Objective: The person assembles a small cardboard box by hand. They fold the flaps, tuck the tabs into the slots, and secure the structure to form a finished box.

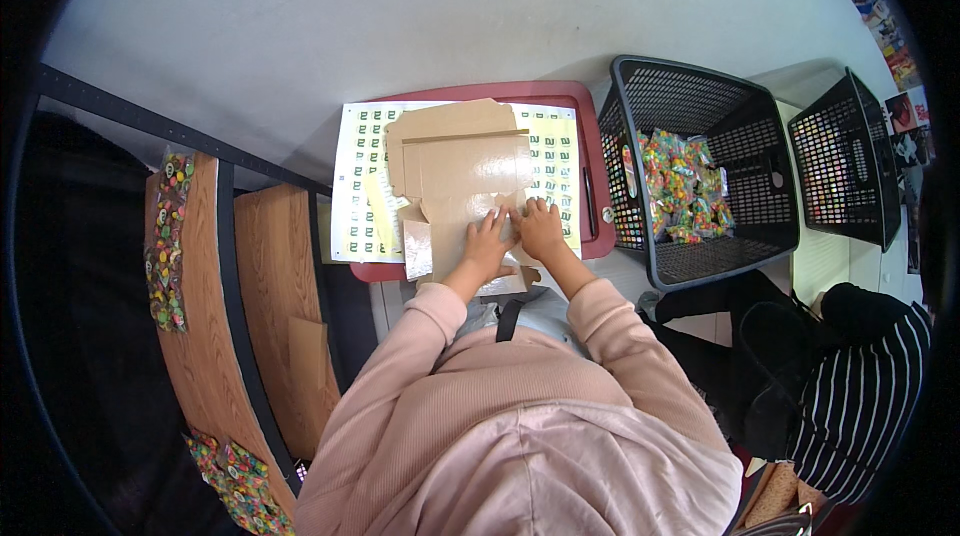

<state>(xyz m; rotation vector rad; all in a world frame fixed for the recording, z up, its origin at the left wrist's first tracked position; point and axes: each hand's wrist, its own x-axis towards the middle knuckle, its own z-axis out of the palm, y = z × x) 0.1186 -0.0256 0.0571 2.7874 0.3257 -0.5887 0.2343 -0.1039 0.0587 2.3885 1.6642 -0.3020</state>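
Observation:
A partly folded brown cardboard box (470, 168) lies in front of me, its panels and flaps spread over the printed sheets. My left hand (485, 248) rests on the near part of the box with fingers stretched out and apart. Just to its right, my right hand (542, 231) presses on the box's right side, fingers spread and thumb pointing towards the left hand. Both hands are open on the cardboard. Beneath the box are white and pale yellow printed sheets (361, 186) on a red-rimmed board (592, 158).
At right, a black plastic basket (700, 261) holds several bags of colourful candy (685, 186). Another black basket (850, 166) stands farther right, near a person in striped clothing (865, 396). On the left, wooden shelves (270, 266) carry candy bags (170, 246) and a cardboard piece (308, 354).

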